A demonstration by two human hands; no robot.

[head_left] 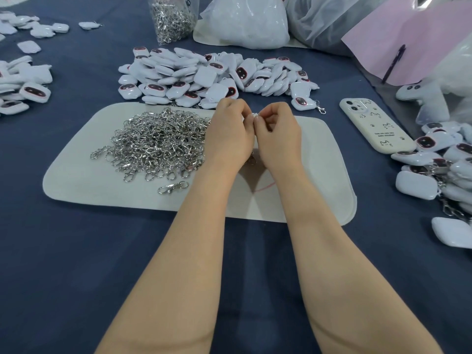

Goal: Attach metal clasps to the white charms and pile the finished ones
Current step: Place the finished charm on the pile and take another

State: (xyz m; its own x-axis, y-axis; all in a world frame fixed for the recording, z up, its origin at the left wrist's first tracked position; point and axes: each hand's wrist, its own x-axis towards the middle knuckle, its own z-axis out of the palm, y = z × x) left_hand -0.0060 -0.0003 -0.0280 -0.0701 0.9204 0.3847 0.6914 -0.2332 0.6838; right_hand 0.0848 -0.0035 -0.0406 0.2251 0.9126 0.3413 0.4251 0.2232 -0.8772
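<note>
Clasp [256,114] sits pinched between curled fingertips of left hand [229,131] and right hand [277,134], above the white mat [319,162].

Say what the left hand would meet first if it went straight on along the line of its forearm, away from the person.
Probably the pile of white charms, lying just beyond the left hand, which pinches a metal clasp with the right hand; its height above them is unclear.
</note>
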